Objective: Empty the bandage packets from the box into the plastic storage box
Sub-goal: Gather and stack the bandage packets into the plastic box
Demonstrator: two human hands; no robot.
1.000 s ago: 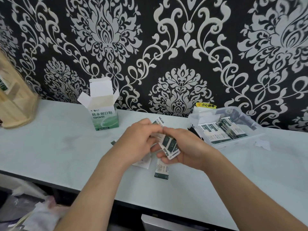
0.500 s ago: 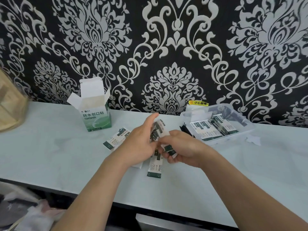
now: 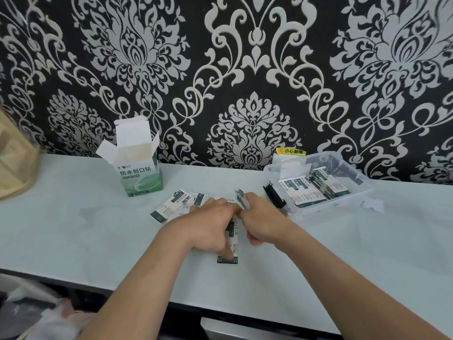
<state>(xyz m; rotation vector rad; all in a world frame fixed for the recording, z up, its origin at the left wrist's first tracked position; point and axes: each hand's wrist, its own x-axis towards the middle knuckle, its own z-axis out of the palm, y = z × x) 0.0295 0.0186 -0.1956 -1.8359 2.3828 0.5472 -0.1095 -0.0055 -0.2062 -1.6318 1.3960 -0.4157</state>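
Observation:
The open green-and-white bandage carton [image 3: 139,173] stands upright at the back left of the pale table [image 3: 73,229]. To the right, the clear plastic storage box [image 3: 365,186] holds a layer of bandage packets [image 3: 313,188]. Several loose packets [image 3: 169,209] lie between them. My left hand [image 3: 210,227] lies palm down on these, its thumb pressing one long packet [image 3: 232,241]. Just right of it, my right hand [image 3: 262,219] grips a small stack of packets [image 3: 241,199] that sticks up past its fingers.
A wooden rack [image 3: 12,165] stands at the far left. A white paper scrap [image 3: 372,204] lies right of the storage box, and a yellow warning label [image 3: 290,151] is on the wall behind it. Plastic bags [image 3: 49,320] sit below the table's front edge.
My left hand has dropped from the stack in my right hand onto the loose packets on the table. My right hand has lowered a little, still holding its stack.

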